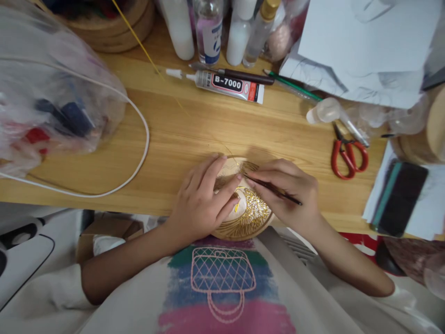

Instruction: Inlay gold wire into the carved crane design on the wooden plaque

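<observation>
At the table's front edge lies a round wooden disc (245, 235) with a raised gold pattern, brown curved lines and a pale round patch. My left hand (201, 199) lies over its left side with the fingers stretched and apart, the index fingertip close to the tool's tip. My right hand (288, 190) is closed on a slim dark tool (278, 190) that looks like tweezers. The tool's point meets the disc's upper part, where a thin gold thread (232, 154) runs up and left. Fingers cover parts of the disc.
Behind the disc lie a B-7000 glue tube (227, 84), a dark pen (247, 76) and a green pencil (295, 86). Several bottles (208, 32) stand at the back. Red-handled scissors (348, 155) and a phone (401, 197) are right; a white cable (146, 134) and plastic bag (62, 93) left.
</observation>
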{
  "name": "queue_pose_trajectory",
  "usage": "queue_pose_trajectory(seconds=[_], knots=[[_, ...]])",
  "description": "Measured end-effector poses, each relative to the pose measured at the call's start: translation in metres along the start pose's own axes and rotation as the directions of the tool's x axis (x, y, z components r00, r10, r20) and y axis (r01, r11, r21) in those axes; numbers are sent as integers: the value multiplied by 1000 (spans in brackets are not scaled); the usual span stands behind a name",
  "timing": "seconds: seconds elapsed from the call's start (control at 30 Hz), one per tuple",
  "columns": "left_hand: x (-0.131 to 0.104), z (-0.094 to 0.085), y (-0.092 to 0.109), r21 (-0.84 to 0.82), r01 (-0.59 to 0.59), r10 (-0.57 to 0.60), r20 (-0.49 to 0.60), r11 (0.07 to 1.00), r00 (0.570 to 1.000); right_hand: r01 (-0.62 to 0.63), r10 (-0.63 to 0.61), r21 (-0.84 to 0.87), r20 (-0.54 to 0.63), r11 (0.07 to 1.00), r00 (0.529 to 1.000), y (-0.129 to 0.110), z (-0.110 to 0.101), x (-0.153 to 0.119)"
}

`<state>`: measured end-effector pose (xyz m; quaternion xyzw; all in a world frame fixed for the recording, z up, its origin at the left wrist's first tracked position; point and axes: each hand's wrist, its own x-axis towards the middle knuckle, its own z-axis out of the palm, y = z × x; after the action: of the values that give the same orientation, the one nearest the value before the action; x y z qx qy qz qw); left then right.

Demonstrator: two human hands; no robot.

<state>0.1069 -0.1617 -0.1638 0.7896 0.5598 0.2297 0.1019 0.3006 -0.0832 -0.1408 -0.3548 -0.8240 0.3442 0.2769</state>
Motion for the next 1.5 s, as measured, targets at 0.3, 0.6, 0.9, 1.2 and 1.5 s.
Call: queue_pose_trajectory(seconds=[0.3,0.6,0.9,1.2,1.5], knots=[[0,-1,1,7,-2,2,6,1000,1000,-14,14,-14,16,1000,1000,-2,2,3],[2,-2,2,14,9,-9,3,1000,1000,-57,59,-69,18,996,998,-13,2,8],[2,-2,2,14,15,-15,9,1000,1000,-172,172,-46,2,984,985,-22,6,10],[2,-2,2,1,15,-15,1,1000,1000,-256,256,6,-32,967,966,-25,9,7],[1,-2,1,-12,25,-25,17,1000,1000,-351,348,15,-176,936,921,-32,13,0]])
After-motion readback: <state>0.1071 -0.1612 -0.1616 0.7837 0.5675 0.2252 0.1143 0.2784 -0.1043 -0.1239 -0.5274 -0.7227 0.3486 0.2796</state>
